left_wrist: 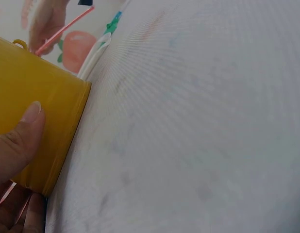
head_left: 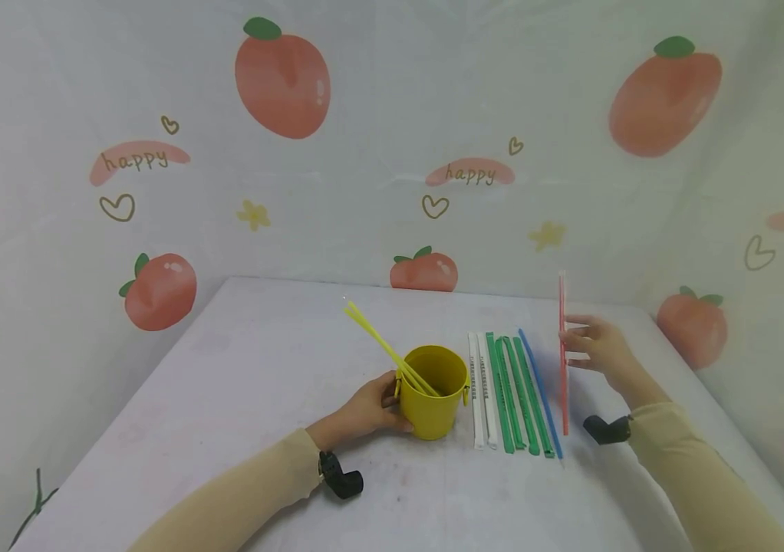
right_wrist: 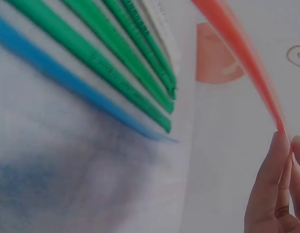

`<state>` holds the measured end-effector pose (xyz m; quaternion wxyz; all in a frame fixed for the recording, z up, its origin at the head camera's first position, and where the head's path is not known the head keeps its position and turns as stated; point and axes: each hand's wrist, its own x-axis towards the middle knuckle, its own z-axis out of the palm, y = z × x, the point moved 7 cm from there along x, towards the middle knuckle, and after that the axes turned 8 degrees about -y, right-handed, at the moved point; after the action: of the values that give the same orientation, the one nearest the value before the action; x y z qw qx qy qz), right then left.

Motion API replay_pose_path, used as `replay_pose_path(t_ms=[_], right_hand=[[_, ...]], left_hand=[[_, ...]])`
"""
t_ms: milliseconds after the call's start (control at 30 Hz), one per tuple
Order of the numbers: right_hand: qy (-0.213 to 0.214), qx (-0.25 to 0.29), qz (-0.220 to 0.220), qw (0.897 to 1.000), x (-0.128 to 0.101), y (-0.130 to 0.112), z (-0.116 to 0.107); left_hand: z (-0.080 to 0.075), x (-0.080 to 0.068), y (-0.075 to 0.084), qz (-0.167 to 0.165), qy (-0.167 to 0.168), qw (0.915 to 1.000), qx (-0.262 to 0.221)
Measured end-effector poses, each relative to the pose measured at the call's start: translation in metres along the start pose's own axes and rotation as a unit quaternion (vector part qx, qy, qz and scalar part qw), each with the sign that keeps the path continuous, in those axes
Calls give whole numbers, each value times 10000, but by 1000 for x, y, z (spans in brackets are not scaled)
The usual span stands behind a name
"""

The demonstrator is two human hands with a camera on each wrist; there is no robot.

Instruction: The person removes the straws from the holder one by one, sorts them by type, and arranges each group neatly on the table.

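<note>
So far we've only got the yellow straws in the yellow cup, which our left hand wraps to steady it. Our right hand pinches the red straw, lifted beside the row; the white straws, green straws and blue straw lie on the table right of the cup.

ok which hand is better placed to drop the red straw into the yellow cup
Right. The right hand already pinches the red straw, while the left hand grips the yellow cup, steadying it.
</note>
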<state>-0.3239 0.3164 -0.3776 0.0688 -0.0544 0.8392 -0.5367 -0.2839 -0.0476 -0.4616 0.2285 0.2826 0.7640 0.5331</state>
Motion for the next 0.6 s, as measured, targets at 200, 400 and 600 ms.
replay_pose_path(t_ms=[200, 400, 600], right_hand=[[-277, -290, 529, 9978, 5, 20, 5], [-502, -422, 866, 9941, 6, 34, 9], [-660, -602, 1249, 9881, 5, 45, 12]], left_hand=[[0, 0, 0, -49, 19, 10000, 52], [0, 1, -2, -32, 6, 10000, 42], [0, 1, -1, 110, -29, 9999, 28]])
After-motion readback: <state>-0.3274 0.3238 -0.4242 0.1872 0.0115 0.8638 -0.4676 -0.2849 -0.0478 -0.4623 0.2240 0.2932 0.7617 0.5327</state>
